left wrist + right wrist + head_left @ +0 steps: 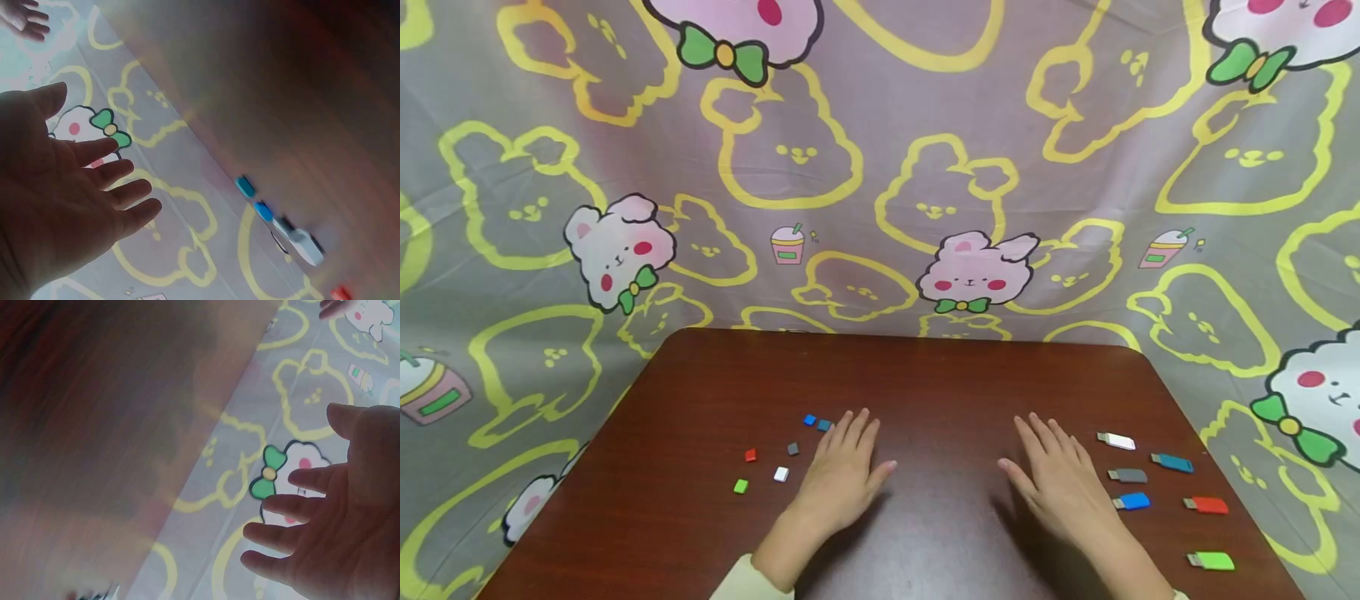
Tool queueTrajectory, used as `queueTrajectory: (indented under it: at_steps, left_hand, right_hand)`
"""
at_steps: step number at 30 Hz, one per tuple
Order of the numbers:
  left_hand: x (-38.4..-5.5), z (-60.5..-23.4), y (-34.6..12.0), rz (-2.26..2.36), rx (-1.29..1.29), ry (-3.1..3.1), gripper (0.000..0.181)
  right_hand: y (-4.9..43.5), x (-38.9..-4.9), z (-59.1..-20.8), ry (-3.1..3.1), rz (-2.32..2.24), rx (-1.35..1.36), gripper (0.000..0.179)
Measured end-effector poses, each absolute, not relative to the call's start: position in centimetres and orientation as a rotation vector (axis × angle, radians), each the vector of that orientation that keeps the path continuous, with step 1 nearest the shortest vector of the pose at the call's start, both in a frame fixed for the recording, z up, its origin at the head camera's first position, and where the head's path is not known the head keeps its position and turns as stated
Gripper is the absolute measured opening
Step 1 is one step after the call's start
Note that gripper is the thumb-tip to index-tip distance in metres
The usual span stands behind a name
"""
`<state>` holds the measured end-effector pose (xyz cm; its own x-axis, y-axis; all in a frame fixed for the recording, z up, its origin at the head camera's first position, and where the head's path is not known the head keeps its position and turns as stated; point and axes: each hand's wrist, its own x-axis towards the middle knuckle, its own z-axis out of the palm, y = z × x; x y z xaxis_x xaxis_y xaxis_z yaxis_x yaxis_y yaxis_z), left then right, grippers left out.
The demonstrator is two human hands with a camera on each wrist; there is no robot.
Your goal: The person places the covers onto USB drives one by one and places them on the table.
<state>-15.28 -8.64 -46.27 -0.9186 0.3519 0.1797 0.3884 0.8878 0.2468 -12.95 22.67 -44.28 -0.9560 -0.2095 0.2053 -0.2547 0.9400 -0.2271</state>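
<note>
Both hands hover over the table with fingers spread and nothing held. My left hand (844, 473) is nearest the small USB caps: a teal cap (824, 425) right by its fingertips, a blue cap (809, 420), a grey cap (793, 448), a white cap (781, 474), a red cap (750, 455) and a green cap (741, 486). Beside my right hand (1062, 483) lie uncapped USB sticks: a blue stick (1132, 502), a grey stick (1127, 476), a white stick (1116, 442), a teal stick (1172, 462), a red stick (1206, 505) and a green stick (1211, 561).
The dark brown table (925, 375) has rounded far corners. A grey curtain (865, 233) with cartoon bears and rabbits hangs behind it and along both sides.
</note>
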Motion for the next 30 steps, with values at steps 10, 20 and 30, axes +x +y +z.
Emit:
queueTrajectory:
  at_steps: [10, 20, 30]
  left_hand:
    - [-15.9, -46.3, -11.3, -0.382, -0.516, -2.917, 0.063]
    - [-16.2, -46.2, -13.1, -0.344, -0.467, -2.920, 0.064]
    - [-16.6, -45.9, -14.4, -0.332, -0.450, -2.934, 0.064]
  right_hand:
    - [25.3, -12.3, -44.7, -2.899, 0.387, 0.337, 0.061]
    - [27.2, -12.1, -45.2, -2.891, 0.410, 0.333, 0.056]
    - [28.8, -11.7, -45.7, -2.940, 0.422, 0.280, 0.056]
